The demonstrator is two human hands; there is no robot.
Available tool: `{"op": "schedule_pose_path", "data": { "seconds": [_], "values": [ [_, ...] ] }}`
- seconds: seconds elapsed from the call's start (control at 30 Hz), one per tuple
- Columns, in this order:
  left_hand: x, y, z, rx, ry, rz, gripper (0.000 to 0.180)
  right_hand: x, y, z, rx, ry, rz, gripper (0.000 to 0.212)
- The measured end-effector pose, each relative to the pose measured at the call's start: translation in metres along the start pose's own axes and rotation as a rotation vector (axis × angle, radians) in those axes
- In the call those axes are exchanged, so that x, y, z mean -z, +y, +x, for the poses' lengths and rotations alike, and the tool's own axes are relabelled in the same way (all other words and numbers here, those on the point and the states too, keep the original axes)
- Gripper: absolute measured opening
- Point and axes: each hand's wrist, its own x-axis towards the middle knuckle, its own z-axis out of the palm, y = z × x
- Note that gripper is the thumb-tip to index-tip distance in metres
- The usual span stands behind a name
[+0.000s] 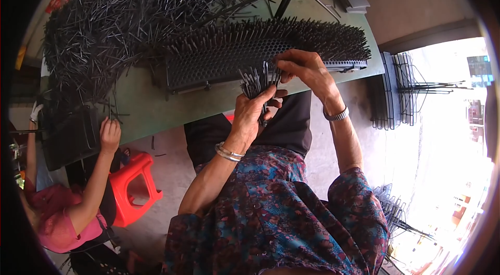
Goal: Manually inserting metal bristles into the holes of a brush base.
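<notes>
A bundle of thin black sticks point(251, 82) stands upright in my left hand point(248, 112), whose fingers are wrapped round it. My right hand point(311, 73) is closed in a pinch beside the top of the bundle, at a thin black stick; its fingertips partly hide it. Just beyond both hands lies a long black perforated board point(213, 66) with rows of round holes. Many similar sticks point(323, 38) stand up from its far rows, while the nearer holes show bare.
A large heap of loose black sticks point(130, 14) covers the left of the green table point(143, 100). At lower left a co-worker's hand point(109, 133) rests by the table edge, near a red plastic stool point(133, 191). Black wire racks point(398, 90) stand at the right.
</notes>
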Motion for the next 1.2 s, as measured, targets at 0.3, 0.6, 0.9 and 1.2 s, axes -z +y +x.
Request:
{"op": "schedule_pose_path", "data": {
  "seconds": [0.3,0.6,0.9,1.2],
  "values": [
    [0.011,0.001,0.003,0.045,-0.041,0.154,0.024,0.007,0.001,-0.010,-0.089,-0.017,0.053,0.018],
    [0.015,0.005,0.026,0.075,0.035,0.073,0.024,0.018,-0.014,-0.014,0.093,0.371,-0.059,0.013],
    [0.015,-0.012,0.036,0.123,-0.013,-0.118,0.026,0.022,0.012,0.019,0.348,0.758,-0.395,0.008],
    [0.011,-0.011,0.034,0.110,0.000,-0.141,0.024,0.025,0.004,0.015,0.308,0.696,-0.416,0.007]
  ]
}}
